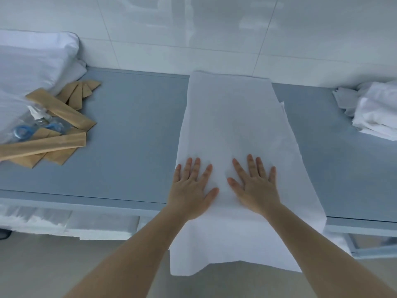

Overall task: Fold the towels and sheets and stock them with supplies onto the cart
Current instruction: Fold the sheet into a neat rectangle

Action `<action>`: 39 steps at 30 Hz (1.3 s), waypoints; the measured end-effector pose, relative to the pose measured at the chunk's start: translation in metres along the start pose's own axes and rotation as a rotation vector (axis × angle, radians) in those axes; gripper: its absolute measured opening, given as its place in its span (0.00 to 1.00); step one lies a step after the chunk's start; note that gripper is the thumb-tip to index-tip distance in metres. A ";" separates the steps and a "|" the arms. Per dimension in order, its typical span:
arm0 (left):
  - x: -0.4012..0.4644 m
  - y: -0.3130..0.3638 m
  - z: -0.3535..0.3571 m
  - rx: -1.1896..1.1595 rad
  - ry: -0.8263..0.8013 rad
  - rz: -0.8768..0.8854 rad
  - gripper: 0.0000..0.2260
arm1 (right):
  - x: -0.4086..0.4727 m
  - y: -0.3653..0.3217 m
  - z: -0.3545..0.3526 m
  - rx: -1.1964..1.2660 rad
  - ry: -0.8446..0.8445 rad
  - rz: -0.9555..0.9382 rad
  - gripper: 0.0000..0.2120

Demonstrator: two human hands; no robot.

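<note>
1. A flat blue-grey table [133,130] with a paler rim runs across the view and stands against a glossy white tiled wall [193,29]; a pale floor [43,265] shows below its near edge.
2. A long white sheet [232,117], folded into a narrow strip, lies across the middle of the table from the wall side to the near edge, where its end hangs over toward the floor. Its surface is smooth and matte, with layered edges showing along its right side.
3. The left hand [191,190] and right hand [255,188] lie side by side on the sheet near the table's front edge, palms down, fingers spread and flat; neither grasps anything, both only press on the cloth.
4. At far left a bulky pile of white bedding [32,61] rests on the table.
5. Just in front of it lies a loose heap of tan paper sleeves [62,112], long and flat, some crossing each other.
6. Among them sits a clear plastic packet [32,125] with blue rings inside; its other contents are too blurred to tell.
7. At far right, well apart from the sheet, a crumpled stack of white towels [373,112] sits on the table.
</note>
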State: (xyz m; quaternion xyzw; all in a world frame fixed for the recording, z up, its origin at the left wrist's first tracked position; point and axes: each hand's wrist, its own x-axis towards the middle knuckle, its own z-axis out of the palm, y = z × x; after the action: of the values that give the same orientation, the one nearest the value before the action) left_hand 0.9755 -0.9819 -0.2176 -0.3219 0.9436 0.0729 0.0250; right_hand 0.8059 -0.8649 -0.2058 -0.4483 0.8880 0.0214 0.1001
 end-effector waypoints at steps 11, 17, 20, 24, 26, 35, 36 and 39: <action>-0.091 -0.005 0.001 -0.363 0.397 -0.014 0.18 | -0.035 -0.005 0.006 -0.015 -0.010 0.025 0.31; -0.135 -0.007 0.018 -0.756 0.282 -0.292 0.26 | -0.032 -0.004 0.007 -0.014 -0.019 0.024 0.31; -0.133 -0.001 0.018 -1.019 0.232 -0.274 0.29 | -0.031 -0.002 0.008 -0.014 -0.027 0.026 0.33; -0.134 -0.003 0.010 -1.064 0.166 -0.300 0.29 | -0.031 -0.001 0.003 -0.013 -0.083 0.025 0.31; -0.139 -0.005 0.005 -1.046 0.115 -0.301 0.28 | -0.032 -0.003 -0.002 -0.015 -0.132 0.048 0.30; -0.164 0.008 -0.035 -1.136 -0.106 -0.354 0.29 | -0.126 -0.067 0.016 0.025 -0.050 -0.320 0.26; -0.165 0.011 -0.041 -1.130 -0.091 -0.352 0.27 | -0.136 -0.071 0.018 0.020 -0.049 -0.314 0.26; -0.165 0.019 -0.061 -1.120 -0.061 -0.361 0.23 | -0.157 -0.068 0.015 0.035 -0.086 -0.193 0.24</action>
State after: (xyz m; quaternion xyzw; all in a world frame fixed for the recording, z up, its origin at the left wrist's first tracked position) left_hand 1.0946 -0.8767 -0.1395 -0.4393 0.6904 0.5642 -0.1096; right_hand 0.9538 -0.7792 -0.1862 -0.5285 0.8358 0.0156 0.1476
